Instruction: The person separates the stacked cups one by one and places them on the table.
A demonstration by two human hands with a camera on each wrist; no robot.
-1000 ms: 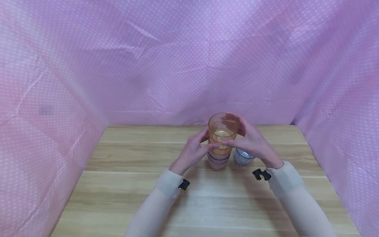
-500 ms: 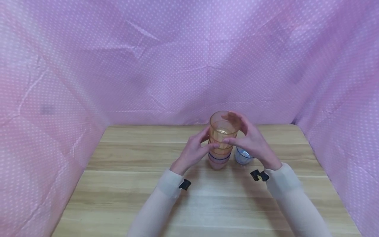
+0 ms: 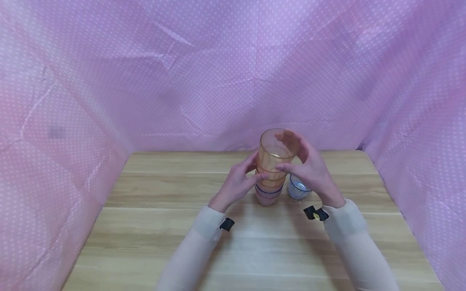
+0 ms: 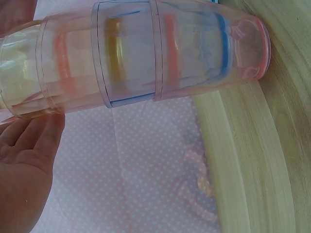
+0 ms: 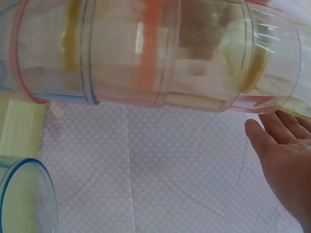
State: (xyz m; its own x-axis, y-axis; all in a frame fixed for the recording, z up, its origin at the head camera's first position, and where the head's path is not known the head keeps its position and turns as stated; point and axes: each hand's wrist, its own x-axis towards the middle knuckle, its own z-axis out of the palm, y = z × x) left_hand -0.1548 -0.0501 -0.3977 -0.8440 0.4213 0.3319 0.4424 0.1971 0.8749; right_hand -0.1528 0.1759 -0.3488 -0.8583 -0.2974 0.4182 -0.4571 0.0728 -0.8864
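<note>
A tall stack of clear tinted plastic cups [image 3: 268, 197] stands upright on the table, pink at the bottom, with a dark blue rim just above. My left hand [image 3: 236, 182] grips the stack around its upper middle, thumb on the near side. At the top, my right hand [image 3: 314, 171] holds a yellow cup [image 3: 269, 161] between thumb and fingers, its mouth facing up. The left wrist view shows the nested cups [image 4: 131, 53] lying across the frame, coloured bases visible through the walls. In the right wrist view, the fingertips [image 5: 253, 128] reach the topmost cups.
A single blue-rimmed clear cup [image 3: 298, 190] stands upright just right of the stack, partly behind my right hand. The wooden table [image 3: 153, 238] ends at a pink dotted cloth [image 3: 204, 101] that hangs behind it and on both sides.
My right hand has raised the yellow cup slightly and tilted it a little to the right. The left hand keeps its grip on the stack.
</note>
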